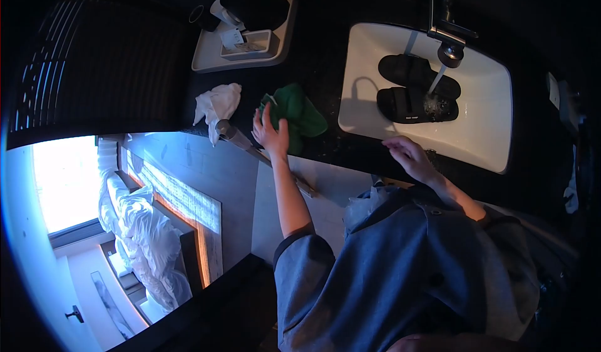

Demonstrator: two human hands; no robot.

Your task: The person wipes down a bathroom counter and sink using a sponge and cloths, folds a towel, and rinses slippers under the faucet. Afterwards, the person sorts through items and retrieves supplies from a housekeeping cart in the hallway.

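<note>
My left hand rests at the near edge of a crumpled green cloth on the dark counter, fingers spread and touching it. My right hand hovers over the front rim of the white sink, its fingers close together; whether anything is between them is hidden. Two black slippers lie side by side in the sink. Water runs from the metal faucet onto the nearer one. A white cloth is left of the green cloth, beside the head of a grey-handled tool.
A white tray with a small box, a cup and a dark object stands at the back of the counter. A long handle leans against the counter's front edge. At the lower left, a bed with rumpled white bedding is visible beyond.
</note>
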